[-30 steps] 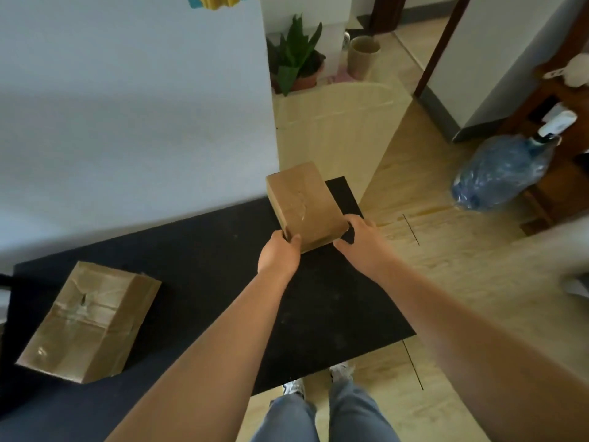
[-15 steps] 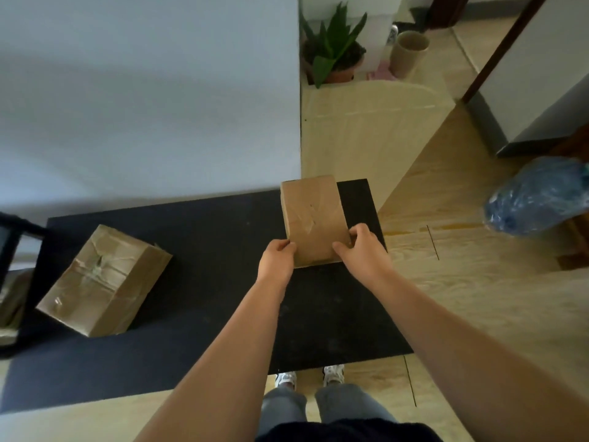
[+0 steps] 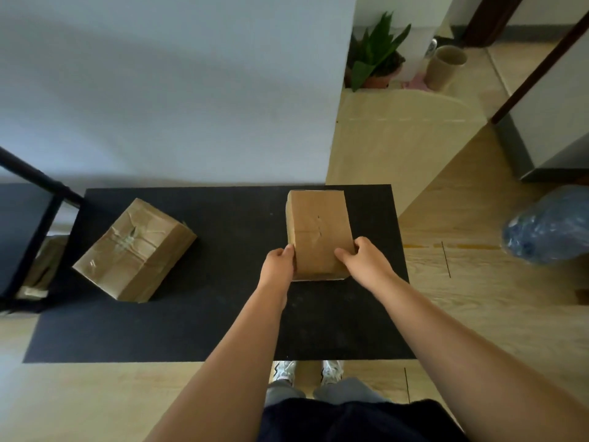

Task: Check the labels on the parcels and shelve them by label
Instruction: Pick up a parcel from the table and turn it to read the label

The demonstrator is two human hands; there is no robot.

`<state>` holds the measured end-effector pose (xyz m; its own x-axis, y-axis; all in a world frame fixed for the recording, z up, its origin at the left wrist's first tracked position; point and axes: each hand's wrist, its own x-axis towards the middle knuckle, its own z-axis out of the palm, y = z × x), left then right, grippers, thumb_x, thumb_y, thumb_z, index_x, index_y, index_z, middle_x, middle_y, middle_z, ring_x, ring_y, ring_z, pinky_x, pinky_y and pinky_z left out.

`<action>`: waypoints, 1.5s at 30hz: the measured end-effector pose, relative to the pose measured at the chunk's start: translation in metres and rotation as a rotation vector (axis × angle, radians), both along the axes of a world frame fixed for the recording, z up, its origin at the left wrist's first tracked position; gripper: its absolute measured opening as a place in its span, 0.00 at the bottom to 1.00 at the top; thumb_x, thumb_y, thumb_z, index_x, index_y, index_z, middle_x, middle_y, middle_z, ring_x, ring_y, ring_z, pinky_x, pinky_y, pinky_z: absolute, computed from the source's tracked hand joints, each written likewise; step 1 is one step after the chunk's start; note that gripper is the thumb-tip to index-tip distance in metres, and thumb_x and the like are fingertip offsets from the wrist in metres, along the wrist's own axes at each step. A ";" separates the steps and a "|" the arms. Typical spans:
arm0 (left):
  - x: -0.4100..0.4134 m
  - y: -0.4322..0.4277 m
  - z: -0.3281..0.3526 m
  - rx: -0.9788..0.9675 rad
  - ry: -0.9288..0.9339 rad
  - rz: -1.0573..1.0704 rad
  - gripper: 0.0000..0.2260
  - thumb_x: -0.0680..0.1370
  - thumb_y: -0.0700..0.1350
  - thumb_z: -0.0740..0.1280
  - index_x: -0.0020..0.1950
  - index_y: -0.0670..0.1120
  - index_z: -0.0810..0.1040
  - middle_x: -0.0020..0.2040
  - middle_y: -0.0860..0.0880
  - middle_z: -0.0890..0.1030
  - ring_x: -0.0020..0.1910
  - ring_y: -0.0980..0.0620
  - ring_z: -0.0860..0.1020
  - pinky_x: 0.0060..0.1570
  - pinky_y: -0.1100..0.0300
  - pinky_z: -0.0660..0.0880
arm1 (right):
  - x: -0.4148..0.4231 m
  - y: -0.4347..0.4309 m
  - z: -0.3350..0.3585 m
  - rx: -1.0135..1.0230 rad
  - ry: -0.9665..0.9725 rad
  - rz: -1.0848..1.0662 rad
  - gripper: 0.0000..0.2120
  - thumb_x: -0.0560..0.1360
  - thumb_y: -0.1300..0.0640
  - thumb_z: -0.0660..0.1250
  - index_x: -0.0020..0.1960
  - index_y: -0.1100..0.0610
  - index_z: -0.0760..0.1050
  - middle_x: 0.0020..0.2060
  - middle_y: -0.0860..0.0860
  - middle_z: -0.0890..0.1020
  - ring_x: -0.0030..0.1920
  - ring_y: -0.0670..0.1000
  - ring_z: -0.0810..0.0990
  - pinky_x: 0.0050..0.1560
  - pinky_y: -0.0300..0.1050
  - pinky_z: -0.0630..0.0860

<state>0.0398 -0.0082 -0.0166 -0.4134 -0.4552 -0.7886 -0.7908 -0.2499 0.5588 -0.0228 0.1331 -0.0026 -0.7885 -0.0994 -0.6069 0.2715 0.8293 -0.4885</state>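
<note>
Both hands grip the near end of a small brown parcel [image 3: 318, 232] at the right end of a black counter [image 3: 223, 314]: the left hand [image 3: 278, 264] clasps its near-left edge, thumb against the side, and the right hand [image 3: 366, 261] clasps its near-right corner, fingers curled over the top face. A second ago the parcel sat skewed, one corner pointing toward the wall; now it lies square to the counter's edges, its far end close to the back edge and its right side near the right edge. The top face shows only a taped seam and small creases, with no label readable from here, so the check appears unfinished and the parcel would seem to need turning before it can be shelved.

Count: two parcels on the counter. The second, a larger crumpled parcel [image 3: 134, 250] with taped seams, lies at an angle near the left end, well apart from the hands and untouched. One black shelf frame [image 3: 38, 183] stands just off the counter's left edge, with what may be more brown wrapping behind it, too hidden to count. On the floor beyond the right edge: one potted plant [image 3: 376, 59], one cardboard tube [image 3: 446, 67], one blue bag [image 3: 548, 228].
</note>
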 end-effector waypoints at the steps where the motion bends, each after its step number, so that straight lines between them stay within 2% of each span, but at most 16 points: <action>1: 0.000 -0.003 0.005 -0.017 -0.003 -0.003 0.22 0.83 0.54 0.57 0.74 0.47 0.69 0.64 0.45 0.77 0.60 0.45 0.76 0.60 0.52 0.74 | 0.000 -0.002 0.001 -0.018 -0.019 -0.007 0.27 0.80 0.47 0.63 0.74 0.57 0.64 0.64 0.55 0.77 0.59 0.55 0.79 0.46 0.45 0.73; 3: 0.001 -0.009 0.009 -0.064 0.031 -0.032 0.23 0.82 0.57 0.59 0.74 0.48 0.69 0.67 0.45 0.73 0.60 0.45 0.74 0.54 0.53 0.72 | 0.002 -0.008 0.003 -0.062 -0.061 -0.015 0.27 0.81 0.48 0.62 0.75 0.57 0.63 0.65 0.55 0.76 0.60 0.55 0.78 0.48 0.45 0.72; 7: 0.009 -0.021 0.019 -0.153 0.110 -0.087 0.23 0.78 0.61 0.63 0.70 0.54 0.67 0.69 0.45 0.64 0.64 0.41 0.71 0.55 0.49 0.71 | 0.008 -0.017 -0.001 -0.151 -0.199 -0.023 0.22 0.81 0.49 0.61 0.73 0.57 0.67 0.61 0.53 0.77 0.56 0.52 0.77 0.53 0.47 0.71; 9: 0.014 -0.026 0.024 -0.147 0.124 -0.136 0.22 0.78 0.60 0.64 0.69 0.54 0.65 0.68 0.45 0.67 0.59 0.43 0.73 0.48 0.53 0.72 | 0.013 -0.021 -0.005 -0.167 -0.237 -0.023 0.21 0.82 0.51 0.60 0.73 0.56 0.67 0.63 0.53 0.77 0.57 0.52 0.76 0.56 0.48 0.71; 12: 0.021 -0.027 0.023 -0.191 0.123 -0.187 0.21 0.77 0.57 0.67 0.67 0.53 0.67 0.65 0.45 0.73 0.50 0.50 0.76 0.39 0.58 0.74 | 0.019 -0.022 -0.008 -0.161 -0.179 0.006 0.21 0.82 0.55 0.58 0.74 0.56 0.65 0.66 0.54 0.76 0.60 0.54 0.76 0.55 0.46 0.69; 14: 0.026 -0.023 0.018 -0.267 0.119 -0.162 0.24 0.76 0.56 0.69 0.68 0.52 0.67 0.64 0.46 0.74 0.51 0.49 0.78 0.42 0.56 0.77 | 0.020 -0.022 -0.005 -0.160 -0.133 0.064 0.20 0.83 0.56 0.56 0.75 0.55 0.65 0.67 0.53 0.75 0.64 0.55 0.76 0.54 0.44 0.70; 17: 0.030 -0.014 0.013 -0.326 0.104 -0.120 0.32 0.75 0.51 0.72 0.75 0.49 0.62 0.64 0.47 0.75 0.55 0.48 0.78 0.40 0.59 0.75 | 0.018 -0.022 -0.001 -0.181 -0.068 0.106 0.18 0.83 0.56 0.56 0.71 0.55 0.70 0.64 0.53 0.78 0.61 0.55 0.78 0.54 0.44 0.73; 20: 0.033 -0.010 0.007 -0.335 0.116 -0.146 0.29 0.76 0.50 0.72 0.74 0.50 0.65 0.62 0.48 0.77 0.52 0.51 0.79 0.36 0.63 0.74 | 0.017 -0.018 -0.001 -0.207 0.022 0.055 0.17 0.82 0.57 0.59 0.70 0.53 0.72 0.63 0.52 0.79 0.59 0.52 0.79 0.50 0.42 0.73; 25: 0.032 -0.012 0.003 -0.349 0.173 -0.192 0.21 0.75 0.51 0.72 0.66 0.51 0.74 0.58 0.49 0.79 0.49 0.52 0.81 0.38 0.61 0.77 | 0.029 -0.012 -0.005 -0.192 0.189 0.036 0.18 0.80 0.53 0.65 0.69 0.52 0.71 0.56 0.48 0.79 0.50 0.46 0.78 0.41 0.37 0.72; 28: 0.028 -0.009 0.002 -0.358 0.184 -0.192 0.20 0.75 0.51 0.72 0.65 0.50 0.74 0.57 0.49 0.79 0.49 0.52 0.81 0.38 0.62 0.77 | 0.038 -0.011 -0.008 -0.183 0.281 0.091 0.21 0.79 0.53 0.67 0.70 0.52 0.69 0.58 0.50 0.79 0.53 0.47 0.80 0.47 0.42 0.80; 30: 0.025 -0.007 0.001 -0.342 0.176 -0.179 0.19 0.77 0.52 0.71 0.65 0.49 0.75 0.57 0.49 0.80 0.50 0.52 0.81 0.39 0.62 0.76 | 0.038 -0.009 -0.009 -0.150 0.321 0.101 0.22 0.79 0.52 0.66 0.72 0.51 0.67 0.60 0.50 0.79 0.54 0.49 0.81 0.51 0.48 0.82; 34: 0.024 -0.009 0.000 -0.272 0.160 -0.072 0.16 0.81 0.54 0.64 0.63 0.46 0.77 0.54 0.49 0.82 0.51 0.50 0.81 0.50 0.53 0.80 | 0.037 -0.004 -0.009 -0.100 0.387 0.144 0.25 0.79 0.51 0.66 0.75 0.51 0.64 0.60 0.50 0.79 0.55 0.50 0.81 0.55 0.54 0.81; 37: 0.026 -0.008 -0.003 -0.240 0.143 -0.059 0.19 0.81 0.58 0.61 0.61 0.45 0.78 0.49 0.49 0.82 0.47 0.49 0.81 0.50 0.50 0.81 | 0.038 0.002 -0.012 -0.104 0.391 0.136 0.25 0.80 0.50 0.64 0.76 0.49 0.63 0.62 0.50 0.79 0.57 0.50 0.81 0.54 0.51 0.81; 41: 0.025 -0.001 -0.004 -0.203 0.136 -0.124 0.25 0.79 0.62 0.60 0.62 0.43 0.78 0.49 0.48 0.81 0.42 0.53 0.78 0.35 0.61 0.72 | 0.042 0.011 -0.015 -0.118 0.432 0.136 0.23 0.82 0.51 0.61 0.76 0.49 0.63 0.64 0.50 0.79 0.59 0.50 0.80 0.56 0.51 0.80; 43: 0.024 -0.001 -0.006 -0.181 0.111 -0.123 0.31 0.78 0.65 0.59 0.66 0.39 0.75 0.54 0.40 0.81 0.47 0.47 0.81 0.34 0.61 0.72 | 0.043 0.017 -0.017 -0.111 0.443 0.144 0.22 0.83 0.52 0.59 0.76 0.48 0.64 0.65 0.49 0.77 0.61 0.52 0.79 0.59 0.53 0.78; 45: 0.022 -0.002 -0.007 -0.161 0.050 -0.122 0.36 0.78 0.66 0.58 0.71 0.36 0.70 0.64 0.35 0.77 0.59 0.39 0.79 0.46 0.53 0.77 | 0.041 0.026 -0.020 -0.069 0.432 0.162 0.21 0.83 0.53 0.58 0.76 0.47 0.64 0.64 0.50 0.77 0.59 0.53 0.80 0.60 0.54 0.77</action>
<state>0.0618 -0.0105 -0.0239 -0.5096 -0.5182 -0.6869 -0.7801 -0.0585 0.6229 0.0186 0.1590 -0.0225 -0.9386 -0.2708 -0.2137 -0.0994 0.8056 -0.5841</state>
